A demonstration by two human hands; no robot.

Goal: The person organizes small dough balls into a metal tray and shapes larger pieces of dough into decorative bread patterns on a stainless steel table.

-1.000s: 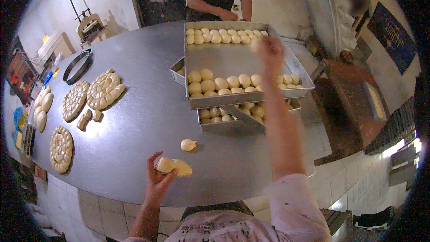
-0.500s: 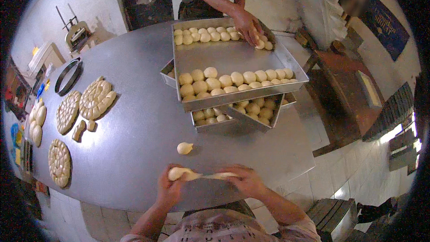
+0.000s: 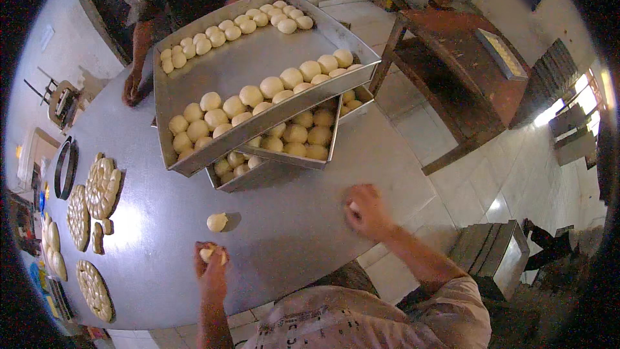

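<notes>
My left hand [image 3: 210, 265] is closed over a pale dough piece [image 3: 206, 255], which shows between the fingers close above the metal table. Out to the right, my right hand [image 3: 369, 213] is curled and a little blurred, with a small pale bit of dough [image 3: 354, 207] showing at its fingers. Just beyond my left hand, a single dough ball [image 3: 217, 222] with a ragged end rests on the tabletop [image 3: 290, 220]. Past it, a large metal tray [image 3: 239, 64] carries rows of round dough balls along its near and far sides, its middle bare.
Beneath the large tray, smaller trays [image 3: 326, 163] of dough balls are stacked crosswise. Several segmented dough rounds [image 3: 94, 289] and a black ring [image 3: 64, 168] occupy the table's left. A co-worker's hand [image 3: 132, 90] rests by the tray. Right of the table stands a wooden table [image 3: 445, 58].
The stretched dough between my hands has parted, and my hands have moved wide apart. My view has turned right. The co-worker's hand has left the tray's dough balls.
</notes>
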